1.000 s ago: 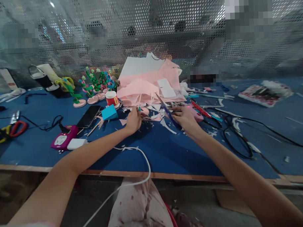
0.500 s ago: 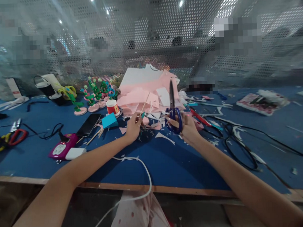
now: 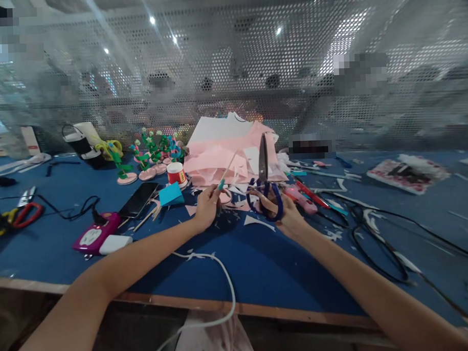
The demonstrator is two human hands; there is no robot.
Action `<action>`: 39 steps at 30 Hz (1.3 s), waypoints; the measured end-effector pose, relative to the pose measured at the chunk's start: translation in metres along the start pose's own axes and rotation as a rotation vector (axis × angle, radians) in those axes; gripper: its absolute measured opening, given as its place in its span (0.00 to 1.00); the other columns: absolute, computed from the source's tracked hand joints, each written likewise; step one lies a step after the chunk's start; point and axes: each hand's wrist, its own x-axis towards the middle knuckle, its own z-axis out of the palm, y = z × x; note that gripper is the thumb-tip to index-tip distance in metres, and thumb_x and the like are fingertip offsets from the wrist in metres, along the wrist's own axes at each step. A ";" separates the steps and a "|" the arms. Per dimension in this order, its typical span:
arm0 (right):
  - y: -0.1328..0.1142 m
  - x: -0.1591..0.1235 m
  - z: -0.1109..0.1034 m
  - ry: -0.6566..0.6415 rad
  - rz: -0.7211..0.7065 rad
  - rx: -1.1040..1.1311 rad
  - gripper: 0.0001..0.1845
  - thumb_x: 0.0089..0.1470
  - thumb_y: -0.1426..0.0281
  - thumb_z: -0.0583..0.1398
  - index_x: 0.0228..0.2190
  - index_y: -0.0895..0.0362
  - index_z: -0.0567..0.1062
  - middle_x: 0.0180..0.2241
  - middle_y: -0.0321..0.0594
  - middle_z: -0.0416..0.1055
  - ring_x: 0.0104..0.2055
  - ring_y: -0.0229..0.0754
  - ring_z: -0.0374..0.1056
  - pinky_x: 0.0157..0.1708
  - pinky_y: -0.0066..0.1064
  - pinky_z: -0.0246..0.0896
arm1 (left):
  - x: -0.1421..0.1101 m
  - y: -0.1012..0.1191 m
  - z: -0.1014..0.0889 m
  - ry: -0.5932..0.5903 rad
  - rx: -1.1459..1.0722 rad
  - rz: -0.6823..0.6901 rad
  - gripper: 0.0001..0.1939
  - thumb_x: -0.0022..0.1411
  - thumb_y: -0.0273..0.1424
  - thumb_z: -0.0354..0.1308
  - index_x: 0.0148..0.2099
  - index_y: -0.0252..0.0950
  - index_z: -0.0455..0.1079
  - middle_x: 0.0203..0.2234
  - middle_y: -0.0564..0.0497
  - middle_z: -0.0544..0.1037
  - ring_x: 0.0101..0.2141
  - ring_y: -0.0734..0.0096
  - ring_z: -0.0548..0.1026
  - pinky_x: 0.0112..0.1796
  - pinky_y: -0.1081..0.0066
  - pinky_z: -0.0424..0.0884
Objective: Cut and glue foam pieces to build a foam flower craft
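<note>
A thin wooden stick (image 3: 229, 167), wrapped partway along in a teal strip (image 3: 221, 185), is pinched between the fingers (image 3: 210, 191) of the left hand (image 3: 206, 207) and tilted up to the right. Blue-handled scissors (image 3: 263, 174) are gripped in the right hand (image 3: 291, 217), fingers curled about the handle loops, blades pointed upward. Paper scraps are scattered between and around the hands. A bright blue block (image 3: 171, 194) and a red-and-white cup (image 3: 176, 174) are set to the left. Beyond, pink and white sheets (image 3: 218, 150) are heaped on the blue tabletop (image 3: 268, 266), backed by a perforated screen (image 3: 230, 63).
</note>
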 end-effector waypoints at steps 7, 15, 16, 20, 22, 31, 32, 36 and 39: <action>0.006 0.004 0.005 -0.211 0.134 0.164 0.19 0.30 0.62 0.71 0.23 0.57 0.71 0.17 0.28 0.61 0.16 0.26 0.51 0.12 0.19 0.47 | 0.013 0.053 -0.003 -0.195 -0.519 -0.470 0.16 0.65 0.27 0.44 0.27 0.30 0.66 0.09 0.61 0.54 0.11 0.86 0.51 0.14 0.82 0.49; 0.001 0.006 -0.003 -0.321 0.103 0.140 0.35 0.30 0.37 0.57 0.24 0.57 0.69 0.11 0.25 0.56 0.08 0.24 0.38 0.08 0.22 0.31 | 0.017 0.092 -0.021 -0.352 -0.663 -0.526 0.10 0.62 0.27 0.50 0.35 0.32 0.73 0.26 0.51 0.76 0.27 0.79 0.74 0.36 0.72 0.73; -0.001 0.003 -0.001 -0.314 0.088 0.143 0.37 0.30 0.35 0.55 0.24 0.57 0.70 0.12 0.27 0.58 0.08 0.25 0.40 0.08 0.22 0.33 | 0.017 0.093 -0.023 -0.366 -0.651 -0.508 0.09 0.61 0.26 0.51 0.36 0.32 0.73 0.24 0.52 0.76 0.26 0.80 0.73 0.38 0.72 0.73; -0.009 -0.006 0.007 -0.247 0.059 0.105 0.40 0.29 0.32 0.52 0.23 0.57 0.70 0.14 0.32 0.61 0.13 0.30 0.52 0.13 0.26 0.48 | 0.021 0.095 -0.027 -0.317 -0.598 -0.491 0.08 0.58 0.20 0.53 0.34 0.32 0.73 0.18 0.56 0.72 0.22 0.83 0.71 0.41 0.70 0.73; -0.009 -0.007 0.010 -0.198 0.034 0.092 0.40 0.30 0.32 0.52 0.23 0.58 0.71 0.16 0.35 0.63 0.16 0.34 0.57 0.16 0.28 0.53 | 0.023 0.094 -0.027 -0.274 -0.555 -0.488 0.08 0.56 0.18 0.54 0.30 0.32 0.72 0.20 0.55 0.74 0.24 0.81 0.73 0.41 0.68 0.73; 0.002 0.001 0.004 -0.156 -0.038 0.058 0.38 0.33 0.34 0.53 0.26 0.56 0.71 0.23 0.38 0.65 0.22 0.38 0.60 0.20 0.31 0.58 | 0.027 0.084 -0.028 -0.318 -0.280 -0.335 0.07 0.50 0.21 0.60 0.34 0.31 0.75 0.25 0.51 0.77 0.24 0.79 0.74 0.36 0.71 0.73; 0.002 0.001 0.004 -0.172 -0.049 0.039 0.38 0.35 0.34 0.52 0.26 0.57 0.71 0.22 0.38 0.65 0.22 0.38 0.60 0.20 0.31 0.58 | 0.027 0.084 -0.029 -0.323 -0.259 -0.332 0.08 0.50 0.21 0.60 0.36 0.31 0.75 0.26 0.50 0.77 0.25 0.79 0.74 0.37 0.70 0.73; 0.003 0.002 0.004 -0.175 -0.066 0.006 0.38 0.36 0.34 0.51 0.24 0.57 0.70 0.19 0.38 0.64 0.21 0.38 0.60 0.20 0.31 0.57 | 0.026 0.086 -0.029 -0.367 -0.224 -0.316 0.11 0.51 0.20 0.60 0.39 0.30 0.75 0.27 0.48 0.78 0.26 0.77 0.75 0.37 0.70 0.73; 0.003 0.001 0.005 -0.146 -0.052 0.005 0.36 0.36 0.34 0.51 0.21 0.56 0.69 0.17 0.36 0.62 0.17 0.35 0.57 0.16 0.29 0.54 | 0.025 0.086 -0.029 -0.391 -0.212 -0.300 0.13 0.50 0.22 0.62 0.41 0.30 0.75 0.29 0.47 0.79 0.25 0.78 0.75 0.35 0.71 0.73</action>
